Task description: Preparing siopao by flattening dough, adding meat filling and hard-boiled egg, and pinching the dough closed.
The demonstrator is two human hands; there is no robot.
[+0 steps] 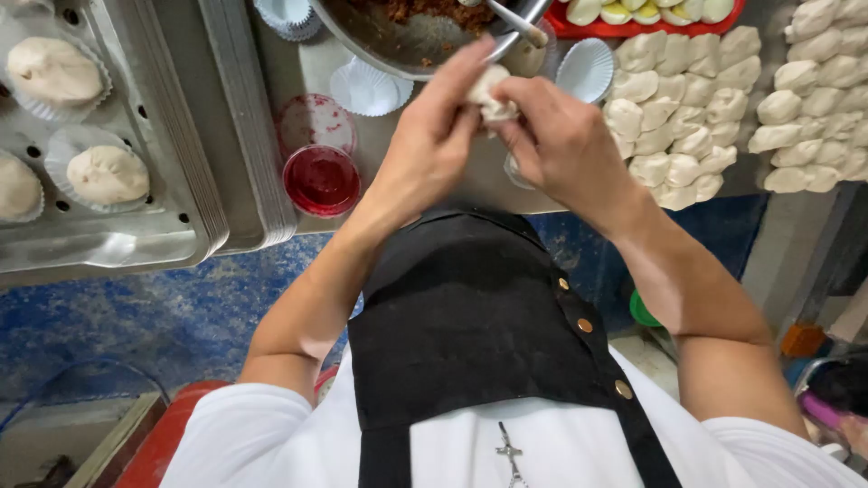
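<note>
Both hands meet above the near edge of the surface (pixel 470 185), closed on one piece of dough (pixel 493 98). Left hand (pixel 432 136): fingers curled, thumb and forefinger pinching the left side of the piece. Right hand (pixel 561 136): cups it from the right, fingertips folded in over the top. Neither hand is wide — both are narrow, holding the dough between them.

Dough: pale cream, matte, soft-looking; a small gathered lump with creases where the fingers press. Only its top shows; the rest is hidden in the palms, so whether filling is inside cannot be told.

Judgement on doing this pinch well — keep the pressure light and even around the rim, gather the edges toward one point, turn the piece a little between pinches, and keep the fingertips dry so the skin does not tear.

Around: metal bowl (pixel 407 41) with brownish filling and a spoon (pixel 520 23) just beyond the hands; paper cups (pixel 586 68) beside it; red-liquid cup (pixel 322 179) to the left; cut dough pieces (pixel 687 117) in rows to the right; tray (pixel 136 226) at far left holding filled buns (pixel 107 174) in liners.
</note>
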